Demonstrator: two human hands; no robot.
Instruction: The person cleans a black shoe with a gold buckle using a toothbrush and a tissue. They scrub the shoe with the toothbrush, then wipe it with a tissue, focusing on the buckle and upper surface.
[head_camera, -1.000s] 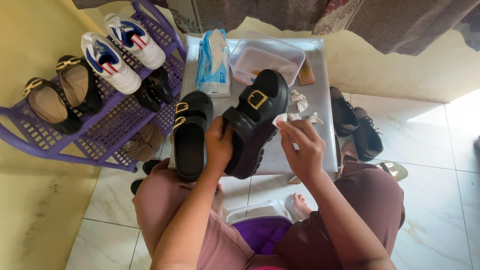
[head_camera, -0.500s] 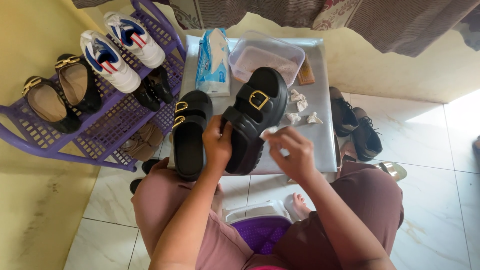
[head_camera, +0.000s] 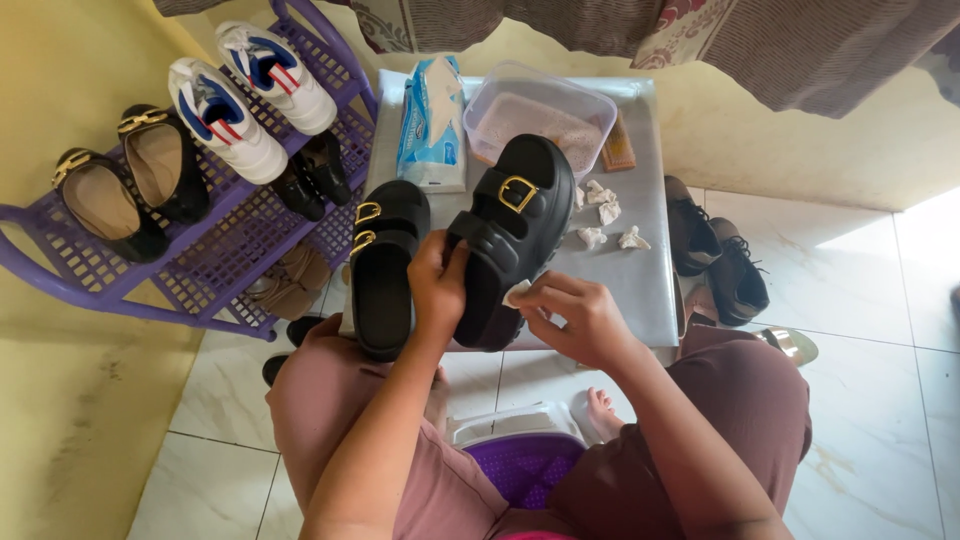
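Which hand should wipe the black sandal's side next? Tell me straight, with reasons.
Right. The right hand already pinches a white wipe against the held black sandal, while the left hand grips that sandal to steady it and is not free.

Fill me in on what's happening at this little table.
A seated person holds a black buckled sandal tilted up in the left hand, while the right hand presses a small white wipe against its side. The matching sandal lies flat on the grey table, next to crumpled wipes, a wipes pack and a clear plastic tub.
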